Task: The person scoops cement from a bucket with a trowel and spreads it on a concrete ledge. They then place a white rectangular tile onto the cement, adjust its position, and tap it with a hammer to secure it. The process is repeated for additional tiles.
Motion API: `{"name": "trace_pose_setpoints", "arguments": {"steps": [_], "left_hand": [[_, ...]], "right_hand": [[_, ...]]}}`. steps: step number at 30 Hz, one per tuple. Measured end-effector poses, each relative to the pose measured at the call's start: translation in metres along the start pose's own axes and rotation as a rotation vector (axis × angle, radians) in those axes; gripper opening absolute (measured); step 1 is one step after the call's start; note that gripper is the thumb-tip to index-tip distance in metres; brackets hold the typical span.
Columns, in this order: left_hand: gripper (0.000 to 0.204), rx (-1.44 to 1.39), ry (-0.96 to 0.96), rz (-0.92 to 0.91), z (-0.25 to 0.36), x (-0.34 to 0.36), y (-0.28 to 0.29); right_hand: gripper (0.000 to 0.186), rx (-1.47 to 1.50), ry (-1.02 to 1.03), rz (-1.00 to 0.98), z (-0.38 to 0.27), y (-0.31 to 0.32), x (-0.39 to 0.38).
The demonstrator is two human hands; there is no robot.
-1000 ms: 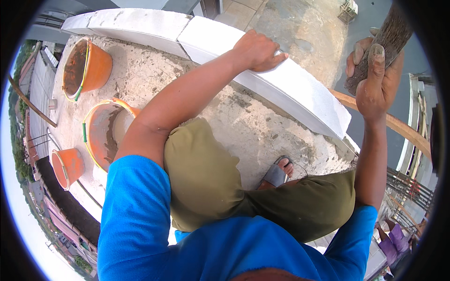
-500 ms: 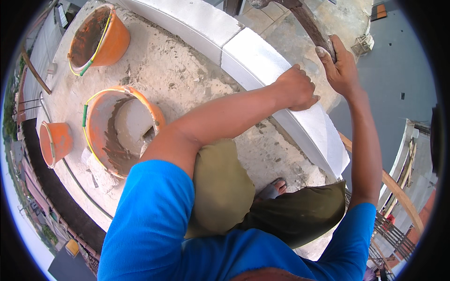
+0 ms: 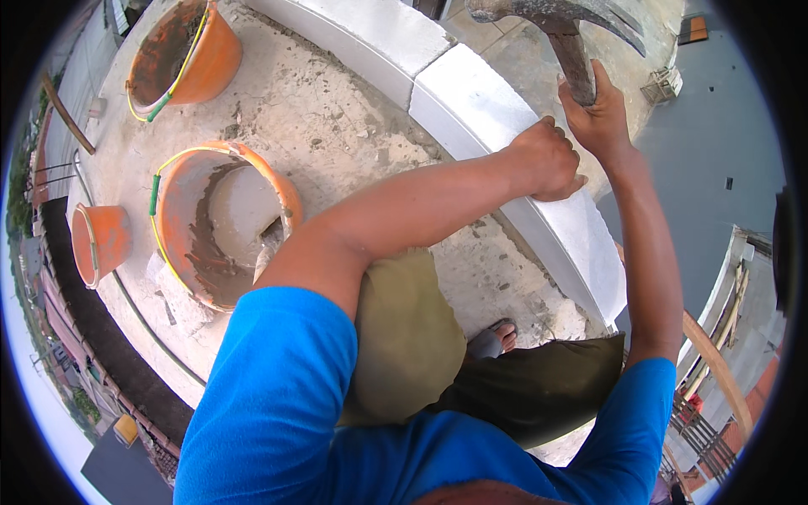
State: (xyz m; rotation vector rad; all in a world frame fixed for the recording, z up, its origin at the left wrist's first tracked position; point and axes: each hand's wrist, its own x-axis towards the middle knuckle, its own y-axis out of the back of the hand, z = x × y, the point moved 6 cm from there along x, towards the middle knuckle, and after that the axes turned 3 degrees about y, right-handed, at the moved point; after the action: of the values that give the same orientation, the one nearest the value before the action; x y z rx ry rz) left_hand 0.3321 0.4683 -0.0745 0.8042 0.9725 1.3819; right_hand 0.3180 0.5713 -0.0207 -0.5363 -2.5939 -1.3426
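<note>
My right hand [image 3: 602, 118] is closed round the wooden handle of a claw hammer [image 3: 566, 21], whose dark metal head stands beyond the hand at the top edge. Against the top of a white block [image 3: 471, 97] presses my left hand [image 3: 545, 160], its fingers curled in and its thumb toward the block's outer side. Whatever lies inside that left fist, if anything, is hidden. The hammer head is apart from the block and from my left hand. The white block is butted end to end with another white block [image 3: 370, 38], forming a low wall.
On the mortar-spotted concrete slab [image 3: 337, 126] stand an orange bucket [image 3: 282, 198] holding grey mortar, another orange bucket [image 3: 220, 63] and a smaller orange pail [image 3: 109, 240]. My sandalled foot [image 3: 502, 332] is close inside the wall. Outside the wall the ground [image 3: 707, 160] lies lower.
The hammer has turned in my right hand: its handle stands steeper and its head has come further into view, toward the right. My left hand keeps its place on the block.
</note>
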Motion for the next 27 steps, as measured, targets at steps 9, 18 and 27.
{"name": "trace_pose_setpoints", "arguments": {"steps": [9,18,27], "left_hand": [[0.063,0.055,0.041,-0.083,0.002,0.001,0.003],[0.064,0.048,0.047,-0.064,-0.002,-0.002,-0.002],[0.064,0.094,0.045,-0.073,0.004,0.001,0.004]], "right_hand": [[0.038,-0.395,0.066,-0.181,-0.021,-0.001,0.007],[0.042,-0.422,0.101,-0.102,-0.036,0.005,0.011],[0.041,-0.609,-0.015,-0.302,-0.055,0.031,-0.013]]}}
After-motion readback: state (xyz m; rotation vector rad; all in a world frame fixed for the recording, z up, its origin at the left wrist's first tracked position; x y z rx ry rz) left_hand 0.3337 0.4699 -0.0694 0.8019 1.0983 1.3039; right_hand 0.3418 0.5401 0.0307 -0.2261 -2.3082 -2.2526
